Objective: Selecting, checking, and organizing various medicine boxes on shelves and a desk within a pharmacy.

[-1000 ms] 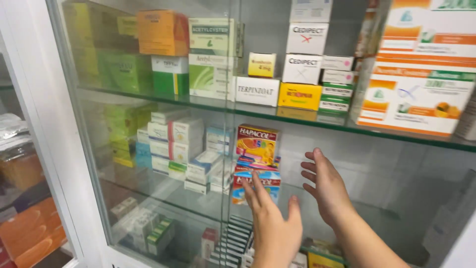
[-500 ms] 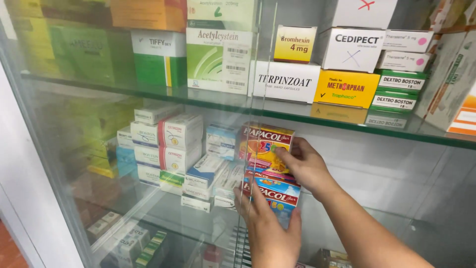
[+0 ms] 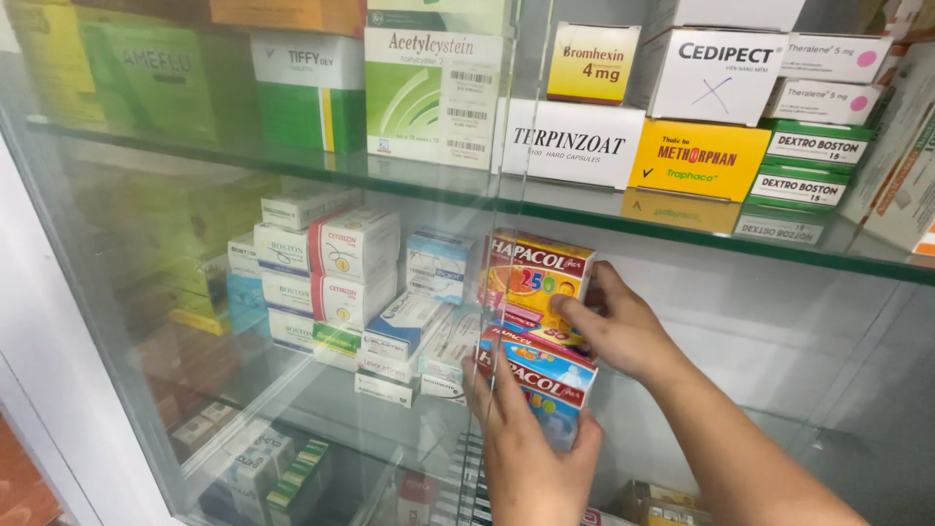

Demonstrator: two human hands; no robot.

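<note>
Inside a glass cabinet, on the middle shelf, stand two colourful medicine boxes stacked one on the other. My right hand (image 3: 623, 331) grips the right side of the upper orange and yellow box (image 3: 531, 278). My left hand (image 3: 531, 448) comes up from below and holds the front of the lower blue and red box (image 3: 550, 382). Both boxes sit just right of a stack of white, red and blue boxes (image 3: 336, 278).
The glass upper shelf (image 3: 390, 177) carries green, white and yellow boxes, with a yellow box (image 3: 697, 159) near my right hand. The sliding glass door's edge (image 3: 497, 244) runs vertically in front of the boxes. Small boxes (image 3: 263, 468) lie on the lower shelf.
Both hands went from hovering open in front of the shelf to gripping the two stacked boxes. The view has moved in closer to the cabinet.
</note>
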